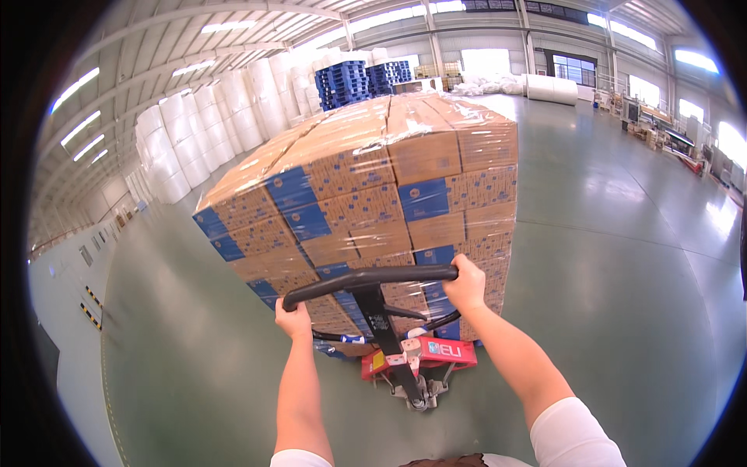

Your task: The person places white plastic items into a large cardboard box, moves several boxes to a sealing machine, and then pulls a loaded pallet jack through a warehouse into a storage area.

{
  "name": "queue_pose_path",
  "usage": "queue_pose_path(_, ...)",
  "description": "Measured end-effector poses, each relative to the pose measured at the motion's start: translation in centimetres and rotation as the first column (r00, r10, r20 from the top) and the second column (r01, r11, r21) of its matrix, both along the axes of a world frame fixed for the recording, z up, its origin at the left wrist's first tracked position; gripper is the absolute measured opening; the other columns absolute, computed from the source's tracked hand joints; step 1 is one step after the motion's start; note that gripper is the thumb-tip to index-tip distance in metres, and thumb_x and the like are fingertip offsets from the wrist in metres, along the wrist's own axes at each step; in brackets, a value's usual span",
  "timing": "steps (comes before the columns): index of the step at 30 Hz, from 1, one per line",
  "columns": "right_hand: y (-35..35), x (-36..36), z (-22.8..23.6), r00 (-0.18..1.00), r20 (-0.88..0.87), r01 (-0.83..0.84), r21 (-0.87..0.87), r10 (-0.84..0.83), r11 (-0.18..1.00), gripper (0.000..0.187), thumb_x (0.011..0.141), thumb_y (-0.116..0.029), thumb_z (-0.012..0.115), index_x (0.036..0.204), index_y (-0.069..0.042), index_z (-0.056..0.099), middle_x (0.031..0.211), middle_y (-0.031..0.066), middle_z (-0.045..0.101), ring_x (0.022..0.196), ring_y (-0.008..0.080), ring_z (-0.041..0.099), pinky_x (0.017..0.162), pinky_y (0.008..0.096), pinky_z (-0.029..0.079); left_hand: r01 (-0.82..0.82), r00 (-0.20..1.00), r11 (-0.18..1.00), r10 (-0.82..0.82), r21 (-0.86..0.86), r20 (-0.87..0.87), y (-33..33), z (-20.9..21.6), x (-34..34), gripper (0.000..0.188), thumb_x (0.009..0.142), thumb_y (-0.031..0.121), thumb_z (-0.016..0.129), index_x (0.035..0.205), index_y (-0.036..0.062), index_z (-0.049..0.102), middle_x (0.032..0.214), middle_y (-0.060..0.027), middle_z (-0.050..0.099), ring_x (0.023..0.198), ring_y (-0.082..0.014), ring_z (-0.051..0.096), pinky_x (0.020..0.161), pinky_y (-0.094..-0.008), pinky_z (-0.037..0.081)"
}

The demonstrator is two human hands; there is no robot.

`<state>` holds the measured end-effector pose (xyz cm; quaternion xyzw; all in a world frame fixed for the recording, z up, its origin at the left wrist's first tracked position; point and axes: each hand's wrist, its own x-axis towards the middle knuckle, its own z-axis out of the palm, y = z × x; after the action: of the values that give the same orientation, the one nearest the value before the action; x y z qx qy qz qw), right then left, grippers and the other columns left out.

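Observation:
Both ends of a black pallet jack handle (366,278) are in my grip. My left hand (294,319) is closed round its left end, and my right hand (465,284) round the right end, a little higher in view. A dark shaft runs from the handle down to the red base of the pallet jack (451,352), with small wheels at the floor. Right in front stands a tall block of brown and blue cardboard boxes (354,210), wrapped in clear film. The boxes hide the forks and most of whatever is under them.
Large white rolls (210,117) stand in rows at the far left. Stacks of blue pallets (342,84) rise behind the boxes. A white roll (551,89) lies at the back, and machinery (661,128) lines the right wall. Green floor (607,311) stretches on both sides.

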<state>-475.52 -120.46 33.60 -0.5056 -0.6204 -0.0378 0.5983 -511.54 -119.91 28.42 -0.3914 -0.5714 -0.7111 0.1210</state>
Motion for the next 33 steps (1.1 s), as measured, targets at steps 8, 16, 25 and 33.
queue_pose_path(8,0.3,0.3,-0.1,0.997,0.032,-0.065,0.002,0.065,0.998,0.017,0.063,-0.005,0.064,0.073,-0.006,0.05,0.067,0.0151,0.056,0.067,0.0362,0.057,0.058,0.041,0.045,-0.112,0.994,0.993,0.112,-0.032,0.004,-0.3,0.6,1.4,0.017,0.07,0.006,0.066,0.073,0.0019,0.05,0.055,-0.0065,0.046,0.052,-0.017,0.043,0.054,-0.0303,0.042)
queue_pose_path(16,0.3,0.5,-0.5,0.998,0.029,-0.052,-0.019,0.053,0.998,0.014,0.064,-0.007,0.064,0.071,-0.007,0.051,0.067,0.014,0.058,0.066,0.035,0.058,0.059,0.0412,0.046,0.024,1.0,1.0,-0.024,0.004,-0.009,-0.1,-0.4,0.5,0.018,0.071,0.007,0.068,0.073,0.0021,0.051,0.057,-0.0042,0.047,0.053,-0.0144,0.043,0.054,-0.0292,0.043)
queue_pose_path(25,0.6,0.2,-0.5,0.996,0.013,0.086,0.023,-0.086,0.996,0.015,0.064,-0.006,0.063,0.074,-0.008,0.051,0.067,0.0142,0.058,0.066,0.036,0.058,0.058,0.0425,0.045,0.098,0.995,0.995,-0.098,0.032,0.01,0.4,-0.7,0.2,0.02,0.071,0.01,0.069,0.073,0.0028,0.05,0.058,-0.0034,0.049,0.055,-0.0129,0.044,0.056,-0.028,0.043)
queue_pose_path(33,0.3,0.1,-0.4,0.998,0.015,0.053,-0.01,-0.053,0.999,0.016,0.063,-0.008,0.064,0.073,-0.008,0.051,0.067,0.0143,0.058,0.067,0.0363,0.058,0.059,0.042,0.045,0.062,0.998,0.998,-0.061,0.034,-0.026,0.4,-0.8,0.0,0.02,0.071,0.01,0.069,0.073,0.0025,0.051,0.058,-0.0047,0.049,0.055,-0.0128,0.044,0.056,-0.0283,0.043)
